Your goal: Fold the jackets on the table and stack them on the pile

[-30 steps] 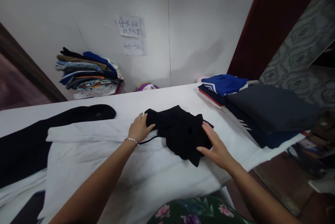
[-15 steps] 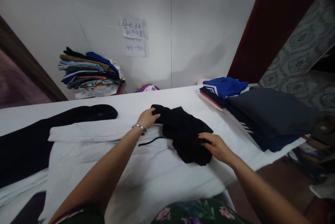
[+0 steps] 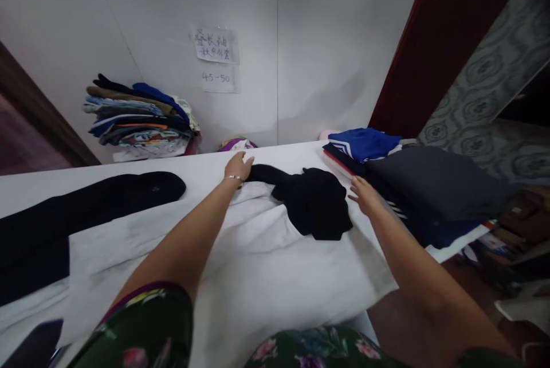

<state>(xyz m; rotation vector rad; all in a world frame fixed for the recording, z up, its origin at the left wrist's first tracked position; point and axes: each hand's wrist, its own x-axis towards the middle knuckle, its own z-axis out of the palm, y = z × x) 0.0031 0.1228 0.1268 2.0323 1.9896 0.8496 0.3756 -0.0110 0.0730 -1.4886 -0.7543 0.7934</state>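
Observation:
A white garment (image 3: 266, 276) with black parts lies spread over the white table. Its bunched black part (image 3: 320, 202), which looks like a hood, rests at the right end, and a narrow black strip like a sleeve (image 3: 268, 173) runs left from it. My left hand (image 3: 238, 167), with a bracelet at the wrist, is closed on the far left end of that strip; some fingers are hidden. To the right of the bunched black cloth, my right hand (image 3: 364, 193) hovers with fingers apart, holding nothing. A long black sleeve-like piece (image 3: 129, 199) stretches out on the left.
Folded clothes form a tall stack (image 3: 140, 118) by the wall at back left. Another pile, with a grey garment (image 3: 433, 184) and a blue one (image 3: 369, 143) on top, occupies the table's right end. Handwritten paper signs (image 3: 217, 47) hang on the wall. A dark object (image 3: 36, 345) shows at lower left.
My left hand has moved away and slightly left, drawing out the black strip. The right hand has let go of the black cloth and moved up and right. The cloth now lies flatter.

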